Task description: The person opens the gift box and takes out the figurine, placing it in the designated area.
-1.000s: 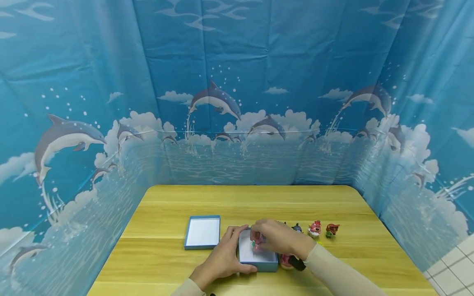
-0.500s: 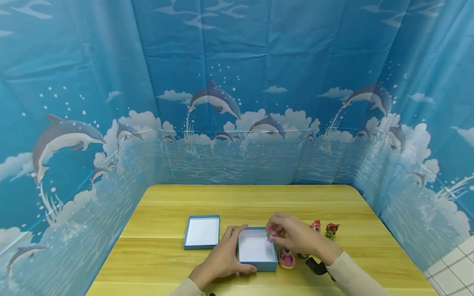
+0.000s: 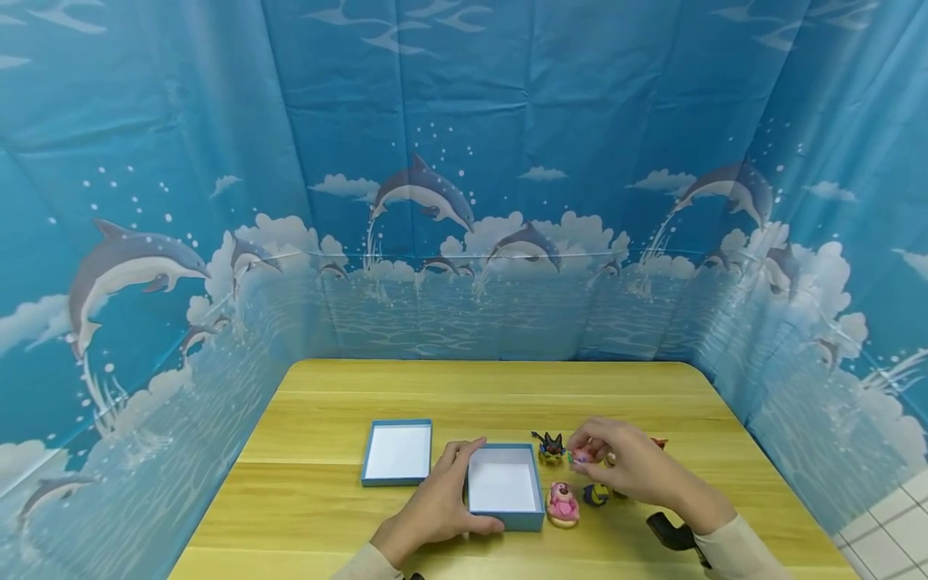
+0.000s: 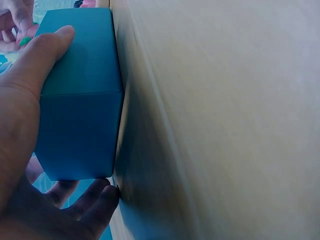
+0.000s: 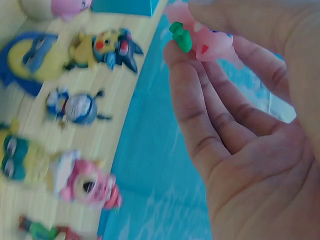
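Observation:
My left hand point(image 3: 438, 501) grips an open blue box point(image 3: 505, 525) at its left side, thumb on the near wall and fingers along the far left. The left wrist view shows the thumb across the blue box point(image 4: 82, 60) and fingertips at its end. The box's white inside holds nothing. To its right, my right hand point(image 3: 627, 463) pinches a small pink figurine point(image 3: 581, 457) between thumb and fingers. In the right wrist view this pink figurine point(image 5: 212, 42) has a green part point(image 5: 181, 37), and the right hand point(image 5: 245, 115) partly covers it.
A blue-rimmed white lid point(image 3: 397, 453) lies left of the box. Near the box's right side are a pink bear figurine point(image 3: 562, 505), a black-eared yellow figurine point(image 3: 552, 449) and a blue-yellow figurine point(image 3: 597, 494). Several more figurines show in the right wrist view, including another pink bear point(image 5: 90, 185).
My right hand has moved from over the box out to the right, carrying the pink figurine. The left hand has stayed on the box. More of the figurines are uncovered.

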A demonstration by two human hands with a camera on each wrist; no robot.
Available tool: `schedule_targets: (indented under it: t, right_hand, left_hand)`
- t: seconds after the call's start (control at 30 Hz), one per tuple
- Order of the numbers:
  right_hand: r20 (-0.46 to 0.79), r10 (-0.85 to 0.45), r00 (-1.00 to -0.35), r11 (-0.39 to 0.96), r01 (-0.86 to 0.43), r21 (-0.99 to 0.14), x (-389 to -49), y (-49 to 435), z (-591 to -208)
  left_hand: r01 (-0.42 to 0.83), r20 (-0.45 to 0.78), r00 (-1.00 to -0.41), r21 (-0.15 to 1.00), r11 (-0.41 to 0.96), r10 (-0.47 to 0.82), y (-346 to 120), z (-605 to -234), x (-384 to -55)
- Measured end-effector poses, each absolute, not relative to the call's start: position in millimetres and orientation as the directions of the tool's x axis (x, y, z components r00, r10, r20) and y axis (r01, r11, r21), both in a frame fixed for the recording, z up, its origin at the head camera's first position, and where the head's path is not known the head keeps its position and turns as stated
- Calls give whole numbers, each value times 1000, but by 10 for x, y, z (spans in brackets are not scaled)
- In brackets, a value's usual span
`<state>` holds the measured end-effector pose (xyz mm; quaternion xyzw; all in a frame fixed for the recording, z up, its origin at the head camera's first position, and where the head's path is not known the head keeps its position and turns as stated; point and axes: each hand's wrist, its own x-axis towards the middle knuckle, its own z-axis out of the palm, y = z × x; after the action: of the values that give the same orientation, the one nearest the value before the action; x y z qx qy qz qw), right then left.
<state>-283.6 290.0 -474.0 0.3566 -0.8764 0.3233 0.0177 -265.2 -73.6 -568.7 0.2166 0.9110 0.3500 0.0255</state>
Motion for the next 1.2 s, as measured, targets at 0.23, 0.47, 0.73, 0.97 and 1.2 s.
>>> schedule_targets:
  t: [0.23,0.47,0.73,0.97,1.2]
  right_hand:
    - [330,-562,-758,558,-642,-525,-2757,3252,-4814]
    - [325,-484,-812,637,-582,-505,-2692,3623,-4957]
    - [327,-448,-832,696,-554,-456,-2714,3967,-5139]
    - [220,-460,-860,706,-504,-498,-2807,4098,-5359]
    - [155,-444,-883,715,-453,-533,-2861,4109,-5497]
  left_hand:
    - [374,101,-905,652,660,413,-732,-5691,-2643]
    - [377,104,-904,651,659,415,-736,-5700,-2625]
    - [365,101,-910,654,662,401,-742,-5695,-2616]
    - [359,93,-911,655,665,401,-742,-5690,-2613]
    - [359,92,-911,656,663,402,-743,-5700,-2623]
